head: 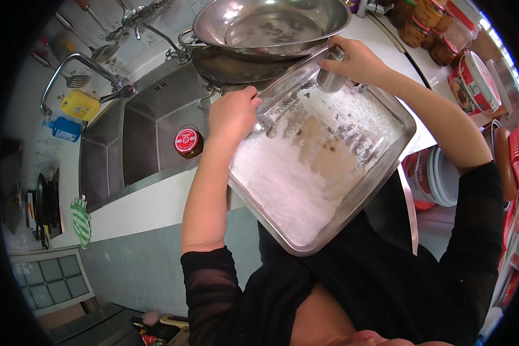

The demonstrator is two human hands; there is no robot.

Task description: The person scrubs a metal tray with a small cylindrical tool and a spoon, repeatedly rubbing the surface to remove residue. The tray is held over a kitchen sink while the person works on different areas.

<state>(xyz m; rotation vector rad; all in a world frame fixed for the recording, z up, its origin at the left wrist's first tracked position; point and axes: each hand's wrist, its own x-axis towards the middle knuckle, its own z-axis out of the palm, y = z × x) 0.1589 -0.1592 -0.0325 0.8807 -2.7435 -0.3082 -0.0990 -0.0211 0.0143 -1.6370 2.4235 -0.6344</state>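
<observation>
A rectangular stainless steel tray [398,160] is held tilted in front of my body. White powder [281,186] lies thick towards its near left corner and thinner at the far right. A wet-looking beige patch [324,151] with a few dark specks shows between. My left hand [235,114] is closed at the tray's left side, beside a shiny rounded metal piece [263,124]; what exactly it grips is hidden. At the far side my right hand [357,58] grips a short steel cylinder [331,78] over the tray's edge.
A wide steel pan [272,28] rests atop a dark wok [238,67] beyond the tray. To the left are a double sink [140,134], a red-lidded jar [188,142] and a faucet [86,65]. Jars [428,30] and buckets [480,82] stand on the right.
</observation>
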